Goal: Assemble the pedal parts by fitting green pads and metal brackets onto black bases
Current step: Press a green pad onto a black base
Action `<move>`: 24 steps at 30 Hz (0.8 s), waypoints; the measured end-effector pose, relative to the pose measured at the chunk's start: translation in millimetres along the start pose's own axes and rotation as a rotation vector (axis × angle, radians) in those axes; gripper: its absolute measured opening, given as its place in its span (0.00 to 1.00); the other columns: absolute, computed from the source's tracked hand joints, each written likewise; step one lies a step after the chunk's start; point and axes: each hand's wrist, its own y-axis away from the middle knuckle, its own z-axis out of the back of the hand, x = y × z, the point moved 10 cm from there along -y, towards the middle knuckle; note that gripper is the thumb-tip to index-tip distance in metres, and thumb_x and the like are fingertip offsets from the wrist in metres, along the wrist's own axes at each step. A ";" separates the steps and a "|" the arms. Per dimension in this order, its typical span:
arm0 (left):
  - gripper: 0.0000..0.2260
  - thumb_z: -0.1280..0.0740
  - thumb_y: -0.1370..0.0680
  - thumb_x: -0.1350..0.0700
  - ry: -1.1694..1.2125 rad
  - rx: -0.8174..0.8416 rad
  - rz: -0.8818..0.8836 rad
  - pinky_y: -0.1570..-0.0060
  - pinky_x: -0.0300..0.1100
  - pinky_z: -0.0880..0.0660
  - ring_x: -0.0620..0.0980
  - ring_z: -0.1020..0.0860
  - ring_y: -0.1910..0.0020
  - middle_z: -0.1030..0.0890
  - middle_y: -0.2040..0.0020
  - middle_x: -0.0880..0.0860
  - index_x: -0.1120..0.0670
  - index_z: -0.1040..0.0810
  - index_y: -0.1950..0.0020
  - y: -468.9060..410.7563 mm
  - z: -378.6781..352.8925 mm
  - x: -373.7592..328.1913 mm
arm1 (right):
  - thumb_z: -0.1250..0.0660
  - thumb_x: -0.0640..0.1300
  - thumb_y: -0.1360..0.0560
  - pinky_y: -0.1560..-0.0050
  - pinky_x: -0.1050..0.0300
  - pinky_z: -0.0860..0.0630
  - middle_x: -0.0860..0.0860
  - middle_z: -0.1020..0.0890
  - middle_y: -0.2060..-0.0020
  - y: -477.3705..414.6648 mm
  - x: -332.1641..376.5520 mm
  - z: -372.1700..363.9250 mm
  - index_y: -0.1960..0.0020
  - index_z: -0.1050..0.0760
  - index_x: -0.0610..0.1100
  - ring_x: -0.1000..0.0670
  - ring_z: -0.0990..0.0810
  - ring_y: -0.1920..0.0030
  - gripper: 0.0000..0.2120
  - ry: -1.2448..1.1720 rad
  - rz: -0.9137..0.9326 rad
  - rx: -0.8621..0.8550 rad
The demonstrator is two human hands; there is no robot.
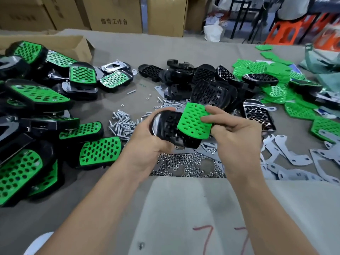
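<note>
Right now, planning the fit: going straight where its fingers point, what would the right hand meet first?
Probably the black perforated base in the left hand; the green perforated pad in the right hand overlaps it.

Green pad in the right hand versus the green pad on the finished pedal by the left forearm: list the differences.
The held pad lies askew across the black base, overhanging it; the fitted pad sits framed by its black rim. The held pad is in the air, pinched by the right hand, its base gripped by the left hand; the fitted pad's pedal lies on the table. Both are bright green with oval holes.
</note>
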 end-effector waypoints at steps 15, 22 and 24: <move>0.35 0.36 0.41 0.75 -0.037 0.002 0.029 0.60 0.42 0.20 0.55 0.20 0.53 0.19 0.50 0.59 0.59 0.23 0.35 -1.8 -4.7 -3.9 | 0.30 0.25 0.29 0.60 0.61 0.21 0.49 0.13 0.64 -5.8 19.6 -6.3 0.62 0.14 0.45 0.53 0.18 0.63 0.16 -0.063 -0.001 0.164; 0.36 0.37 0.40 0.76 -0.065 0.122 0.037 0.43 0.56 0.24 0.57 0.22 0.43 0.18 0.44 0.57 0.54 0.22 0.34 4.8 -26.1 -2.1 | 0.27 0.34 0.27 0.59 0.58 0.21 0.54 0.13 0.64 0.4 16.1 -2.1 0.60 0.13 0.51 0.52 0.15 0.62 0.12 0.114 0.064 -0.034; 0.36 0.37 0.38 0.76 -0.053 0.150 0.053 0.40 0.61 0.26 0.57 0.22 0.43 0.18 0.43 0.58 0.53 0.22 0.33 6.5 -30.8 -0.1 | 0.27 0.35 0.27 0.58 0.56 0.20 0.55 0.13 0.63 2.2 11.8 0.3 0.59 0.13 0.52 0.53 0.14 0.61 0.12 0.138 0.048 -0.098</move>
